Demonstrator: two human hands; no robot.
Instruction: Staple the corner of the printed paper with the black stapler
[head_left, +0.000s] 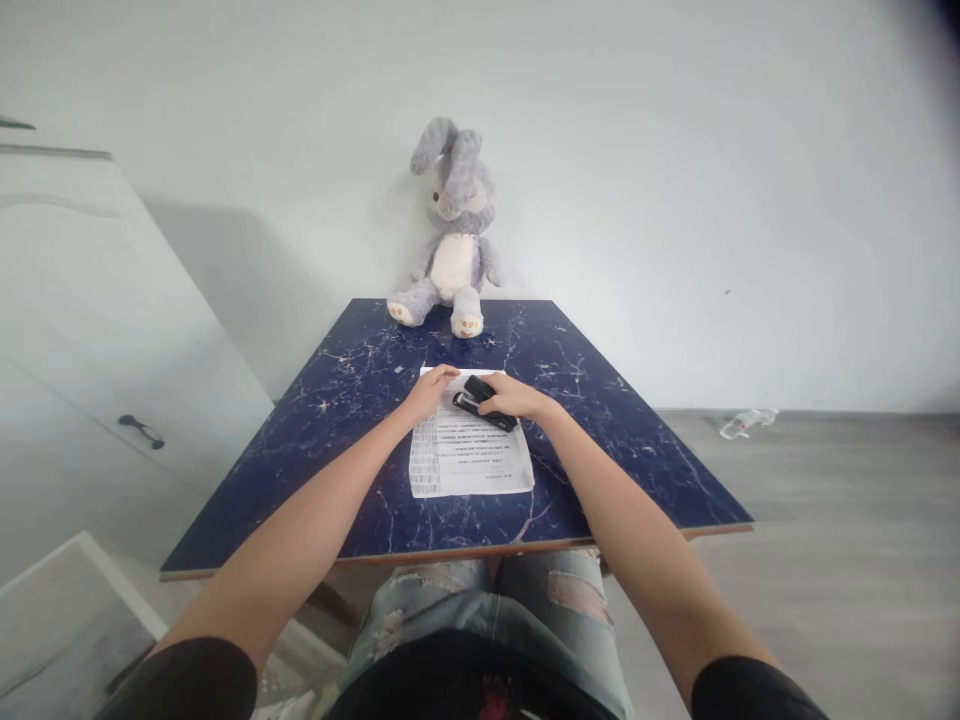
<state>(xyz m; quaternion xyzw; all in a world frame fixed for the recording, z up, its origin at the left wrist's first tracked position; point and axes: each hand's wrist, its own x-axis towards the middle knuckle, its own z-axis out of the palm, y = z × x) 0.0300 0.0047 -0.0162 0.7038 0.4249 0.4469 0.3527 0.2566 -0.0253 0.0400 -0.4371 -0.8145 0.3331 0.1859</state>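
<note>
Printed paper sheets (480, 470) lie on the dark blue marbled table (315, 400) in front of me. My right hand (510, 394) is closed around a black stapler (480, 388), which rests over the upper part of the paper with its front end pointing left. My left hand (433, 388) lies flat on the paper's upper left, fingers stretched out, a little left of the stapler. Whether the sheets are a stack of several cannot be told clearly.
A grey plush rabbit (454, 225) sits at the table's far edge against the white wall. A white cabinet (97, 330) with a dark handle stands at left. A clear plastic item (748, 423) lies on the floor at right.
</note>
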